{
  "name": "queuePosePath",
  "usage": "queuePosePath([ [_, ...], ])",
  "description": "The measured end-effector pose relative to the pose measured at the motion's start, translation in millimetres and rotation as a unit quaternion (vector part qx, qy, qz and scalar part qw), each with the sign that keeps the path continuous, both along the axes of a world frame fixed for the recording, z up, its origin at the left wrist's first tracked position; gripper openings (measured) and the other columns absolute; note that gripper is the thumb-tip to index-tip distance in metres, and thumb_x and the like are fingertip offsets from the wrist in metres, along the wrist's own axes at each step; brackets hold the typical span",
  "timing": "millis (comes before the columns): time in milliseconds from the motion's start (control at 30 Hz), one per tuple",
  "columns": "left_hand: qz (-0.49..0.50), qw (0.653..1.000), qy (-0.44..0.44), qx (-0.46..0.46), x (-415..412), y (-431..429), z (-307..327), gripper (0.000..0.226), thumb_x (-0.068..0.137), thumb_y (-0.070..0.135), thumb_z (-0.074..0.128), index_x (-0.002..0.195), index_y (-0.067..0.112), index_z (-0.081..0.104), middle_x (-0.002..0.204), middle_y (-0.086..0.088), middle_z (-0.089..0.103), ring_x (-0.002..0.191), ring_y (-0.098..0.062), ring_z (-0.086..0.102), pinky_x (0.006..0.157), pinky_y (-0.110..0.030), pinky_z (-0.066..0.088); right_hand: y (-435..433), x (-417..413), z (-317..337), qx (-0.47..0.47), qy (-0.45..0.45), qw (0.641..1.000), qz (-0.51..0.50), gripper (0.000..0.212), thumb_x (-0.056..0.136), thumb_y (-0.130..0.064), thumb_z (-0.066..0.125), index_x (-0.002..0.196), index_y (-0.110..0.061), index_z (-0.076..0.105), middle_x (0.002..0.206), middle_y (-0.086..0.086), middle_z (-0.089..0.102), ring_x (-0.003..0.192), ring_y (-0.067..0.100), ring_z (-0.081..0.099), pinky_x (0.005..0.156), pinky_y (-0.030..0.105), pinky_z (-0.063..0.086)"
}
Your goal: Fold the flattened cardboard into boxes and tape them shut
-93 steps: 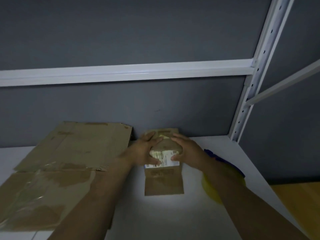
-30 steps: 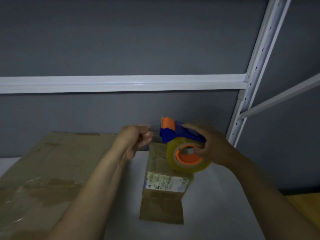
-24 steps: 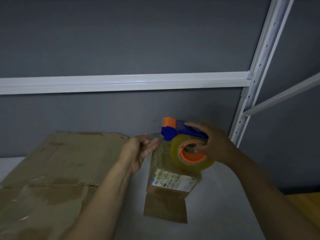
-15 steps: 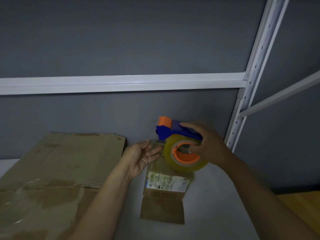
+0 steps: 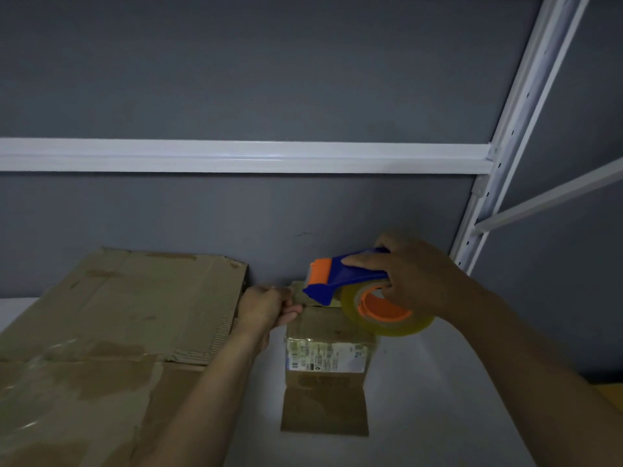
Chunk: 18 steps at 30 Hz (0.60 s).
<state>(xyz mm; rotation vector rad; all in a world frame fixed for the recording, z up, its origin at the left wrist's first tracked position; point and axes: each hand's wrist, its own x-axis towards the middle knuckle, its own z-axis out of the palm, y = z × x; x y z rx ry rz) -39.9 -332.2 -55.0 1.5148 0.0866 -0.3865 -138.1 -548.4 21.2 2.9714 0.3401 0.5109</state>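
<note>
Over the small box (image 5: 324,333), right hand (image 5: 418,278) grips the tape dispenser (image 5: 340,281), left hand (image 5: 264,306) clasps its far corner

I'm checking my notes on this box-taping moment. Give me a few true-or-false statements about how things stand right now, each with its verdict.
1. The right hand holds the tape dispenser. True.
2. The tape roll has a green core. False: its core is orange.
3. The small box carries a white label on top. True.
4. The large flattened cardboard lies to the right of the small box. False: it lies to its left.
5. The left hand rests flat on the large flattened cardboard. False: its fingers curl round the small box's far left corner.
</note>
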Motion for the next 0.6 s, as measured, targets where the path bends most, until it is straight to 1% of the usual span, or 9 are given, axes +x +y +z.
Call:
queuePosePath([
  [67,-0.01,1.0,-0.011,0.018,0,-1,0,0.006,0.093,0.002,0.054,0.092,0.001,0.06,0.076,-0.013,0.064,0.062,-0.015,0.069,0.059,-0.024,0.059,0,1,2,-0.014,-0.004,1.0,0.004,0.066,0.069,-0.015,0.079,0.129,-0.036,0.058,0.09,0.007,0.056,0.068,0.024,0.051,0.056,0.027,0.03],
  [133,-0.013,1.0,-0.011,0.018,-1,-3,1,0.008,0.093,0.001,0.052,0.088,0.004,0.058,0.077,-0.013,0.064,0.064,-0.017,0.068,0.058,-0.024,0.059,1,3,5,-0.014,-0.003,1.0,-0.004,0.061,0.079,-0.016,0.072,0.133,-0.039,0.053,0.098,0.007,0.053,0.077,0.023,0.049,0.062,0.027,0.029],
  [233,-0.004,1.0,-0.008,0.012,-2,-6,0,0.012,0.094,0.001,0.052,0.084,0.007,0.056,0.076,-0.013,0.063,0.061,-0.016,0.066,0.054,-0.023,0.058,-5,8,1,0.03,0.018,0.999,0.006,0.061,0.077,-0.011,0.072,0.13,-0.037,0.057,0.095,0.008,0.054,0.077,0.022,0.047,0.059,0.025,0.027],
  [300,-0.002,0.998,-0.04,0.046,-3,-7,-4,0.013,0.092,0.002,0.054,0.081,0.006,0.059,0.07,-0.011,0.063,0.053,-0.013,0.063,0.048,-0.021,0.053,-12,12,-4,0.039,0.025,0.999,-0.001,0.061,0.075,-0.01,0.074,0.128,-0.036,0.059,0.095,0.008,0.056,0.079,0.026,0.051,0.061,0.027,0.032],
  [400,-0.008,0.986,-0.116,0.121,-3,-5,-11,0.017,0.091,0.007,0.058,0.075,0.007,0.064,0.06,-0.007,0.063,0.044,-0.011,0.057,0.044,-0.023,0.046,-6,17,0,0.012,0.044,0.999,-0.022,0.061,0.081,-0.011,0.067,0.133,-0.04,0.052,0.107,0.008,0.053,0.094,0.028,0.052,0.069,0.029,0.033],
  [467,-0.004,0.979,-0.133,0.152,0,-4,-15,0.016,0.091,0.009,0.061,0.076,0.006,0.065,0.057,-0.005,0.063,0.041,-0.009,0.055,0.045,-0.024,0.045,3,20,6,0.037,0.086,0.994,-0.049,0.049,0.089,-0.02,0.06,0.134,-0.037,0.051,0.113,0.005,0.049,0.104,0.027,0.05,0.072,0.027,0.029],
  [500,-0.004,0.977,-0.136,0.163,2,-3,-18,0.015,0.091,0.01,0.061,0.076,0.006,0.065,0.056,-0.004,0.063,0.041,-0.008,0.055,0.045,-0.024,0.045,7,21,7,0.04,0.088,0.994,-0.045,0.045,0.092,-0.026,0.057,0.135,-0.038,0.05,0.114,0.004,0.048,0.106,0.025,0.049,0.072,0.027,0.028],
  [533,-0.004,0.976,-0.136,0.168,3,-1,-22,0.017,0.091,0.009,0.061,0.075,0.006,0.066,0.056,-0.004,0.063,0.041,-0.007,0.055,0.046,-0.024,0.045,12,23,7,0.024,0.078,0.996,-0.038,0.045,0.093,-0.029,0.055,0.136,-0.041,0.047,0.113,0.003,0.048,0.107,0.024,0.048,0.073,0.027,0.029],
  [600,-0.005,0.979,-0.121,0.161,5,2,-29,0.021,0.092,0.01,0.06,0.072,0.006,0.066,0.054,-0.003,0.062,0.042,-0.008,0.054,0.046,-0.024,0.045,17,25,6,-0.026,0.061,0.997,-0.03,0.05,0.093,-0.027,0.056,0.138,-0.046,0.042,0.113,0.002,0.048,0.104,0.023,0.047,0.077,0.028,0.035],
])
